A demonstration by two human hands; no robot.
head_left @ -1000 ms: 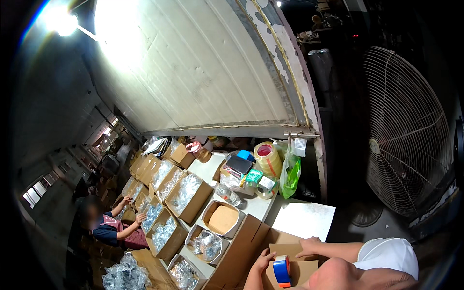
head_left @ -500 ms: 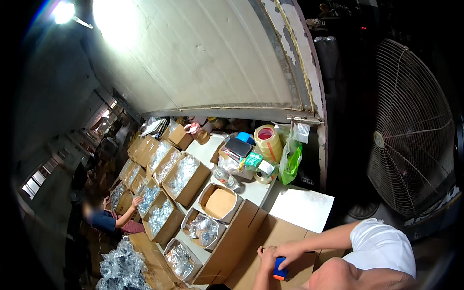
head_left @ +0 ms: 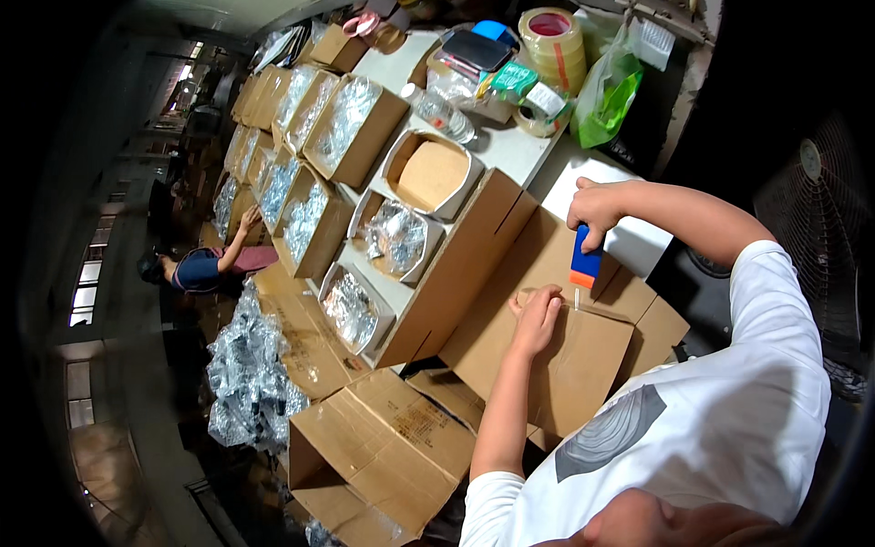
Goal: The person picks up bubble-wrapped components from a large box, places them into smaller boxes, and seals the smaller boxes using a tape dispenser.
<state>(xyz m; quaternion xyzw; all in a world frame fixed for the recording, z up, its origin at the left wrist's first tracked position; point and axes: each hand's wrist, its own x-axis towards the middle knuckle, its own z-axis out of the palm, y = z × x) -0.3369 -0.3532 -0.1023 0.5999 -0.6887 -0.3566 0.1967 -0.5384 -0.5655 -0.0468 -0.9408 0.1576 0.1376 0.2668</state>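
Against box [head_left: 565, 356] edge, blue cutter [head_left: 585, 260]

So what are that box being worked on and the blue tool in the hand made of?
The box looks like plain brown corrugated cardboard: matte, with folded flaps and creased edges. The tool in the right hand seems to be smooth moulded plastic, blue with an orange end; a thin tip, possibly metal, shows below. The left hand rests on the box.

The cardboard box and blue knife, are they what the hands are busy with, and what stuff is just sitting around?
In use: cardboard box, blue knife, left hand, right hand.
Lying about: tape rolls, green bag, water bottle.
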